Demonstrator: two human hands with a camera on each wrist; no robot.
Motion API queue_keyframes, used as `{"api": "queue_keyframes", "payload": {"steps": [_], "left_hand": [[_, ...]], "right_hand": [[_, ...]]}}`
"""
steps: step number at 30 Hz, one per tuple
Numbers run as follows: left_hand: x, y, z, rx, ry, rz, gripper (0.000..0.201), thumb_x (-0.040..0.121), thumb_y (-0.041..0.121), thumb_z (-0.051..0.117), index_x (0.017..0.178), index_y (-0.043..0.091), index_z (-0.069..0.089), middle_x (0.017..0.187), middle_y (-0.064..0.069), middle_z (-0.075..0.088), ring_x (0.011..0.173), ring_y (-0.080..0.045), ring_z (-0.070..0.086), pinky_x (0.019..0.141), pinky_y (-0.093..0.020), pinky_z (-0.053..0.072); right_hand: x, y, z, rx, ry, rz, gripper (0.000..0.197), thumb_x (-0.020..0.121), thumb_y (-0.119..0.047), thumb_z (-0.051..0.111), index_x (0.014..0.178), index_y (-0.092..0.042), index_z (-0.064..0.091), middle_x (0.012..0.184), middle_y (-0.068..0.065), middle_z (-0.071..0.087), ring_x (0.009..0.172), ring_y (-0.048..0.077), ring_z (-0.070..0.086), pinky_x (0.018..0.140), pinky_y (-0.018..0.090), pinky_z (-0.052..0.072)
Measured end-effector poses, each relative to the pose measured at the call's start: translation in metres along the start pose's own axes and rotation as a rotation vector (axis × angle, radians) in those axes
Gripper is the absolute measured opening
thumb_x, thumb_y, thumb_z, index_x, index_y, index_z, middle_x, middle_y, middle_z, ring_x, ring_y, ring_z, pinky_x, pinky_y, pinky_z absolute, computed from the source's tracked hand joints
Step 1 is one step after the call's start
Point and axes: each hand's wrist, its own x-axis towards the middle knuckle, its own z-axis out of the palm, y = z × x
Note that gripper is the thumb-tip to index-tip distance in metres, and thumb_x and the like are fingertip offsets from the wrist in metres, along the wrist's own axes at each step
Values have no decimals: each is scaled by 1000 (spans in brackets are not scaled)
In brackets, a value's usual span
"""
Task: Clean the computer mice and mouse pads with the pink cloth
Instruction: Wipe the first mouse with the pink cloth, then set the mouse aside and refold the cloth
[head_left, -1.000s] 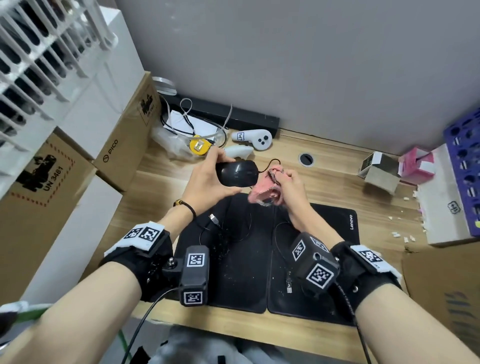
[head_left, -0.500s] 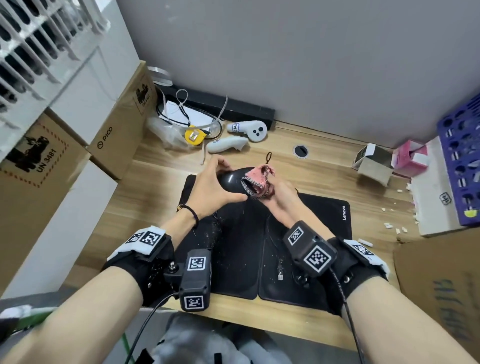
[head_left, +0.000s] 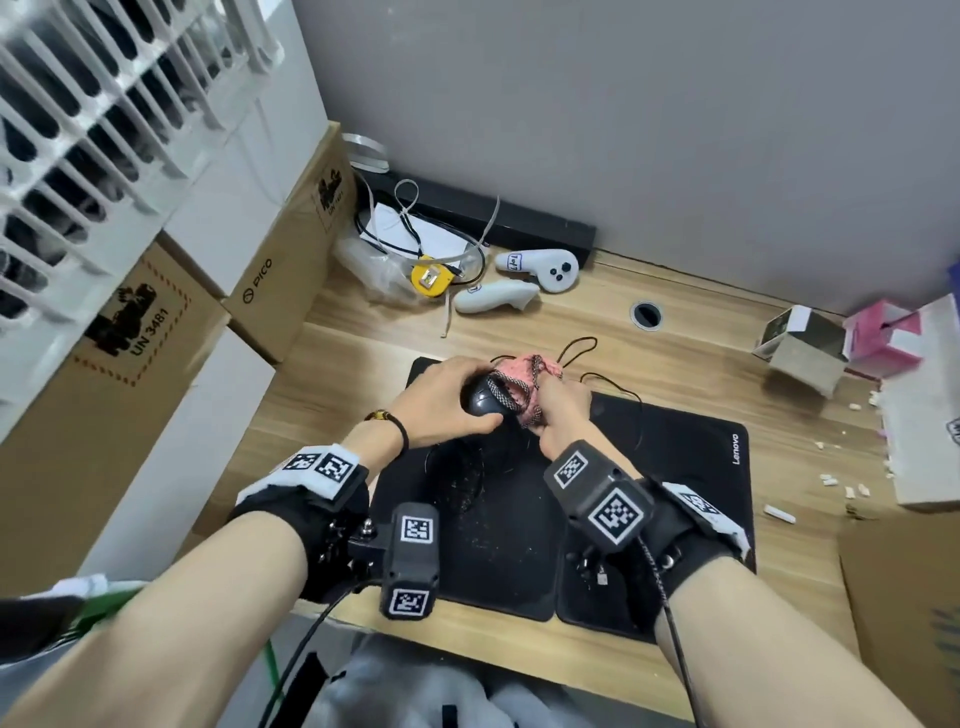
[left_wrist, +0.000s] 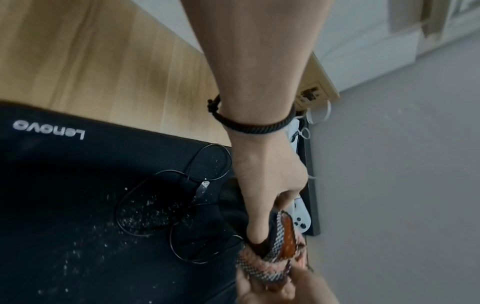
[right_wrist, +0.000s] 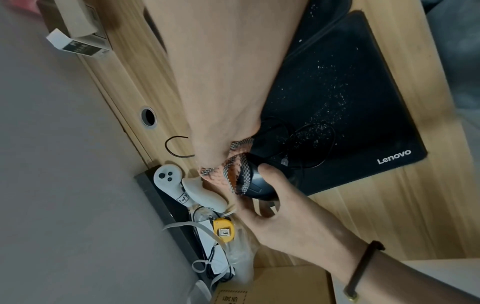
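Holding the black mouse (head_left: 480, 400) just above the far edge of the left mouse pad (head_left: 467, 519), the left hand (head_left: 441, 400) has its grip closed round the mouse body, thumb on the near side and fingers curled over the far side; the right hand (head_left: 563, 408) has its grip closed on the bunched pink cloth (head_left: 524, 376), pressing it against the right end of the mouse; the cloth's grey woven edge (right_wrist: 244, 174) lies across the mouse shell; the mouse cable (head_left: 613, 384) loops over the counter (head_left: 675, 364) and onto the right mouse pad (head_left: 691, 483), which carries the Lenovo mark; pale crumbs (left_wrist: 145, 211) speckle the left pad, where a second cable (left_wrist: 182, 205) with its USB plug lies coiled; two white controllers (head_left: 519, 283) and a yellow tape measure (head_left: 428, 278) sit at the far side of the counter near the wall.
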Motion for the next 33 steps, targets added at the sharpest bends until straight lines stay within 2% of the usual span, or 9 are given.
{"api": "queue_keyframes", "payload": {"steps": [3,9,12,15,18,21,25,30,33], "left_hand": [[10,-6,-1,96,-26,-4,84,65,54,73,137,22,45,131,2,52,123,-14,47,103,-29,37],[22,-29,-18,149,-71,-23,77,73,39,77,140,21,45,130,-4,53,122,-21,48,103,-29,35],[21,-50,-30,154,-102,-78,78,75,34,78,142,17,42,133,-5,50,125,-23,46,107,-35,35],[14,-70,-41,140,-63,-103,78,74,23,81,141,12,43,136,-8,49,127,-25,45,108,-30,31],[5,-93,-49,138,1,-201,74,73,11,80,139,12,45,137,-8,50,128,-25,44,108,-30,30],[-4,-115,-55,259,46,-270,65,72,8,74,132,18,50,131,-4,56,122,-28,50,107,-42,31],[-8,-119,-65,544,13,-365,64,76,18,70,134,30,47,136,8,54,122,-23,51,113,-46,19],[6,-123,-79,623,15,-432,47,79,21,67,122,33,54,122,4,62,113,-24,57,112,-50,21],[7,-131,-89,626,29,-492,42,81,24,65,121,31,55,117,0,64,111,-25,57,112,-48,16]], "right_hand": [[0,2,15,31,5,-18,10,82,-24,62,75,-19,59,96,11,71,92,30,67,89,49,56],[5,-1,28,93,31,-8,11,83,-16,66,93,-16,70,91,5,73,85,22,69,85,40,57],[9,-4,34,100,68,-9,9,85,-13,64,76,-15,66,70,1,67,74,21,62,77,40,54],[6,-9,43,162,52,29,11,88,-10,61,79,-15,64,78,2,69,77,21,63,81,43,57],[11,-10,49,187,60,47,21,91,-6,56,76,-20,62,78,2,64,60,19,52,55,28,48],[20,-7,47,224,119,62,24,91,-3,51,99,-23,63,85,2,60,47,13,40,35,16,27],[29,-8,33,242,184,58,27,89,4,39,93,-15,57,71,2,48,50,15,31,33,12,19],[35,-7,25,250,232,67,29,82,-2,43,102,-22,50,96,7,48,53,18,36,35,13,26],[35,-9,14,255,203,92,19,78,-6,47,87,-18,58,90,9,56,67,21,43,44,19,30]]}}
